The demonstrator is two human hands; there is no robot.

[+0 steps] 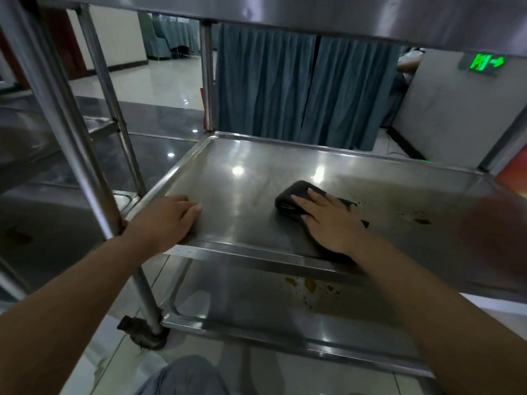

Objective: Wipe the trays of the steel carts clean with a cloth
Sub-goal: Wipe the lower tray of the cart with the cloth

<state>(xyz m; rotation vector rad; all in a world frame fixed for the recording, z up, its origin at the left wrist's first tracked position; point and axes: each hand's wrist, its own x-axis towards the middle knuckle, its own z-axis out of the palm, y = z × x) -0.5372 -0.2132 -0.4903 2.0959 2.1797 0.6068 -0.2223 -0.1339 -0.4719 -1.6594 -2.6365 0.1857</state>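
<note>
The middle tray (256, 155) of a steel cart fills the centre of the head view. My right hand (328, 220) lies flat on a dark cloth (291, 201), pressing it onto the tray surface. Brown stains (419, 219) and small specks mark the tray to the right of the cloth. My left hand (168, 218) rests over the tray's near left corner, gripping its rim. Below, the bottom tray (256, 315) carries yellow-brown food bits (309, 285). The top tray (313, 12) runs overhead.
A second steel cart (42, 155) stands close on the left. The cart's near left post (65, 132) ends in a dirty caster (145, 334). Blue curtains (299, 89) hang behind, a green exit sign (484, 62) glows at right. Glossy tile floor surrounds everything.
</note>
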